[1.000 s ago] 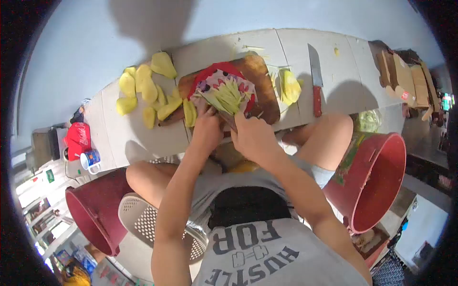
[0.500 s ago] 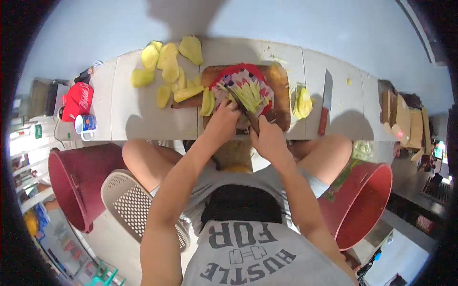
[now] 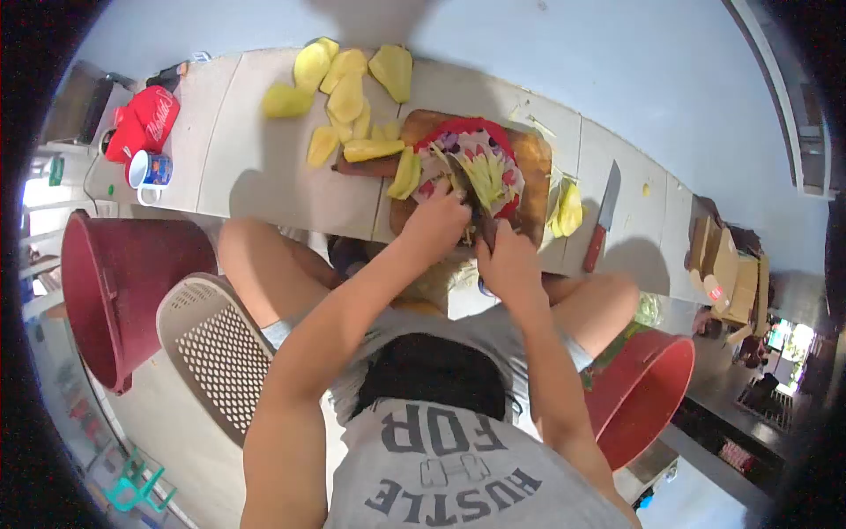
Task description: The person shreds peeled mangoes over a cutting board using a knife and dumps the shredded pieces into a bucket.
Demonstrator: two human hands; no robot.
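While the left hand (image 3: 438, 220) presses the yellow strips (image 3: 483, 176) on the patterned plate (image 3: 467, 167) (atop the wooden board (image 3: 533, 167)), the right hand (image 3: 508, 263) grips a knife (image 3: 483, 222) beside them.

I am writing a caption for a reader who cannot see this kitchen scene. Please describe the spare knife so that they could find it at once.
Start at the long pale table and find the wooden cutting board near its middle. Beyond the board's right end, past some yellow slices, the knife lies alone on the bare top. Its red handle and untouched steel blade set it apart.
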